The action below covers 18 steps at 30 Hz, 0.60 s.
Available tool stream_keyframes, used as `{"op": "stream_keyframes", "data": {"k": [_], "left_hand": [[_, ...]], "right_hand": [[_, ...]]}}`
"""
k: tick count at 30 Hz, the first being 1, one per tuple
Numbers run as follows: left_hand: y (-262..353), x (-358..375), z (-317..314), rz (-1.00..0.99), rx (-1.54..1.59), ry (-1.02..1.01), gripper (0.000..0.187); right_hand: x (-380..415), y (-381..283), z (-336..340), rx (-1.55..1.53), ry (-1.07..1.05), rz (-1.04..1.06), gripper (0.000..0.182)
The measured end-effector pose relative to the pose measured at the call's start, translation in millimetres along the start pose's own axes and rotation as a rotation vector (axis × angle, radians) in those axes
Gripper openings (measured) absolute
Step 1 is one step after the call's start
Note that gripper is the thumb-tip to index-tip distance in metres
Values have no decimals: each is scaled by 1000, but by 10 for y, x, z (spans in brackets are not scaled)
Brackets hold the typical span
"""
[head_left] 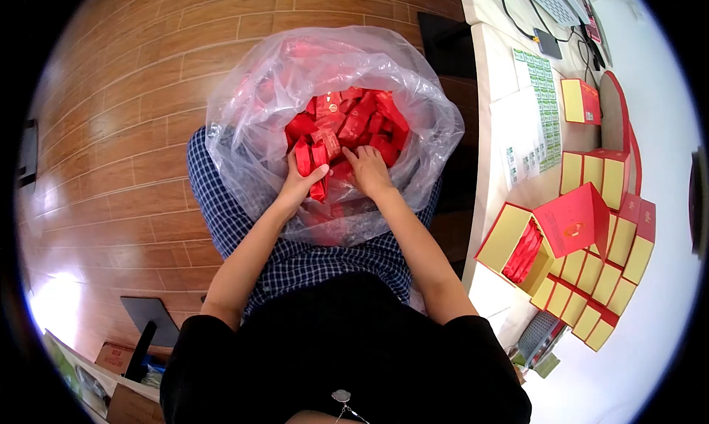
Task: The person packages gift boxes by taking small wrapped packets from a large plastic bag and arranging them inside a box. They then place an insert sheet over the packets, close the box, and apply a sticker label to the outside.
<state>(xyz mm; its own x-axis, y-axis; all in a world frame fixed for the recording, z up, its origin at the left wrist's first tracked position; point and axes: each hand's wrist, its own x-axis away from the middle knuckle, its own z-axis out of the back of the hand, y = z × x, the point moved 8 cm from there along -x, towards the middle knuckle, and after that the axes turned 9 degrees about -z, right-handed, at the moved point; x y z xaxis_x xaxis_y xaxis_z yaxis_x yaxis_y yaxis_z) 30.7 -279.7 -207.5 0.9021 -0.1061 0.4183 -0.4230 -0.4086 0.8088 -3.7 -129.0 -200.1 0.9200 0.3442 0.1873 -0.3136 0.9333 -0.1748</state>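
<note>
left hand [297, 184] clamped on red packets [311, 158], right hand [373, 174] with fingers apart on loose packets [357, 120], both at the mouth of a clear plastic bag [437, 121], open box [504, 230] on table [493, 55] at right, stacked boxes [621, 243] beside it

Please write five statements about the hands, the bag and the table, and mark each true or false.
1. The left hand holds red packets. True.
2. A sheet with green labels lies on the table. True.
3. The right hand lies on the table. False: it is at the mouth of the plastic bag.
4. The plastic bag is black. False: it is see-through.
5. The open box has red contents. True.
</note>
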Motion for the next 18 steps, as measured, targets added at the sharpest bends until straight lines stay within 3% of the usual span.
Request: {"op": "stream_keyframes", "data": {"k": [1,5,7,11,13,15,18], "left_hand": [[-15,3,18,-1,-3,2,87],[63,52,-29,7,68,1,85],[66,54,-45,-2,82,-21,84],[64,74,-47,11,93,-27,77],[73,88,-85,20,97,-31,75],[89,99,-142,15,120,-44,75],[167,132,-290,18,162,-60,76]], "right_hand": [[28,33,-126,64,-181,-51,52],[214,45,-70,27,-263,-114,38],[297,93,1,-153,-90,-143,22],[357,232,373,-483,135,-300,23],[450,448,543,-760,348,-503,26],[470,481,599,-817,391,-524,29],[509,537,453,-965,225,-698,32]]}}
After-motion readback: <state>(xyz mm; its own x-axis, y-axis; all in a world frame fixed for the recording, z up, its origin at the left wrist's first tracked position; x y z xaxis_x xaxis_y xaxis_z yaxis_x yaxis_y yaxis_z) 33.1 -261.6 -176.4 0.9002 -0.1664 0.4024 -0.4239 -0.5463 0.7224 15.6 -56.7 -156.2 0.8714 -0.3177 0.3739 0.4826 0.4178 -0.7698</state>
